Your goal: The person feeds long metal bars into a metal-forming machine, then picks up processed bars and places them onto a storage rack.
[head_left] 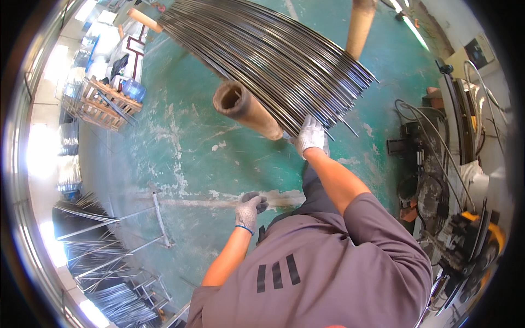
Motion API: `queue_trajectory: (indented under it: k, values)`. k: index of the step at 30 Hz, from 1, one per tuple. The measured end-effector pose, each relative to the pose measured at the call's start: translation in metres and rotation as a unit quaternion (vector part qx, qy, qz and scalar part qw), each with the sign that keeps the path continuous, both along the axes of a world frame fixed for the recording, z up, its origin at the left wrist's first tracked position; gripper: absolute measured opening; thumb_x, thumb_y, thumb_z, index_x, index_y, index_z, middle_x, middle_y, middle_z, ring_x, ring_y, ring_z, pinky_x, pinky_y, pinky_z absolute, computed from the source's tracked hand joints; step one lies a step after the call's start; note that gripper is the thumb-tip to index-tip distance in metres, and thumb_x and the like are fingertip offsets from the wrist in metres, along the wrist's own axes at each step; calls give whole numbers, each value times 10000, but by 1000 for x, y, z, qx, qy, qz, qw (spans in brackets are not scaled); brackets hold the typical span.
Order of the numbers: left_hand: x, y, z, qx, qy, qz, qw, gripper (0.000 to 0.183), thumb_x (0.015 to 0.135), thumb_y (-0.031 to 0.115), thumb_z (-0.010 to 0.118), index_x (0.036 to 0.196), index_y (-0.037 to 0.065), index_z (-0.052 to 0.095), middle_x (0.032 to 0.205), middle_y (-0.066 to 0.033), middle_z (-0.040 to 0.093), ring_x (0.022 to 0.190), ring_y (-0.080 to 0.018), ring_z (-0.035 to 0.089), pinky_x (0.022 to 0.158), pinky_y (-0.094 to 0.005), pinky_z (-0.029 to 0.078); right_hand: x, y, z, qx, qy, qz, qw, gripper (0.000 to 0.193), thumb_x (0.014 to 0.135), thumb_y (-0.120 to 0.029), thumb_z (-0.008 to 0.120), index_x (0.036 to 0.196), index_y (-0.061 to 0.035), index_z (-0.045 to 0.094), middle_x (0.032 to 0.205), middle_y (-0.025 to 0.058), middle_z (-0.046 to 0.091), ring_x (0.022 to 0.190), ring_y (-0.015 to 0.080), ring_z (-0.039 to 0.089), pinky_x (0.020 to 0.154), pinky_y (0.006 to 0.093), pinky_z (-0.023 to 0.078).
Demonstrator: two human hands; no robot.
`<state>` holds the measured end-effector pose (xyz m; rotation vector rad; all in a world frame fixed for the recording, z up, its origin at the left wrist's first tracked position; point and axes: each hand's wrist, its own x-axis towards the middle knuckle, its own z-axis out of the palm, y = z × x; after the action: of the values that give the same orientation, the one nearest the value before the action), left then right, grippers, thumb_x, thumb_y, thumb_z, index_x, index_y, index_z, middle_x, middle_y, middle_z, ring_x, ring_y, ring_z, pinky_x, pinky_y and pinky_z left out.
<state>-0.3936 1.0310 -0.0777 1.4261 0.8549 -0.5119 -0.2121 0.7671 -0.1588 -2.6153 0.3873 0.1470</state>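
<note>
While the person bends forward over the green floor (219, 158), the right hand (310, 135), in a white work glove, reaches to the near end of a large bundle of thin metal rods (273, 60) and appears to close on one or a few of the rod tips, though the fingers are partly hidden by the rods, so the exact hold cannot be told for sure. The bundle lies raised off the floor across two thick cardboard tubes: one tube (246, 109) sticks out from under the bundle just left of the gloved hand, and another tube (360, 27) shows beyond the bundle's far right side; that support likely keeps the rod ends free so a hand can get under them. The left hand (249, 210), in a grey-and-white glove, hangs well below the bundle, loosely curled and holding nothing that can be seen. Far left of the bundle stands a wooden crate (104, 104) with a water bottle, and low to the left of it more metal rods (104, 262) rest on frames. To the right of the bundle sits a machine (437, 180) with cables.
</note>
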Motion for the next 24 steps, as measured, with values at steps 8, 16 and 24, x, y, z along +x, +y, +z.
queue_trajectory:
  k: [8, 16, 24]
  values:
    - [114, -68, 49, -36, -90, 50, 994, 268, 979, 28, 629, 1226, -72, 596, 1063, -176, 736, 908, -218, 724, 863, -342, 594, 51, 15, -36, -52, 103, 141, 983, 210, 944, -139, 616, 1108, -24, 679, 1100, 201, 720, 1047, 343, 733, 864, 466, 612]
    - [136, -71, 20, -29, -39, -49, 998, 326, 954, 83, 650, 1234, -77, 602, 1030, -152, 745, 866, -198, 709, 820, -326, 573, 69, 19, -33, -34, 178, 124, 976, 200, 865, -206, 739, 1005, -68, 774, 1113, 186, 776, 1068, 344, 758, 907, 456, 615]
    - [190, -45, 29, -51, -82, -118, 988, 337, 971, 82, 633, 1265, -73, 582, 1084, -175, 723, 942, -241, 723, 881, -355, 588, 81, -23, -16, 81, 281, 98, 951, 353, 859, -251, 723, 1101, -4, 794, 1074, 227, 785, 1027, 338, 774, 887, 437, 612]
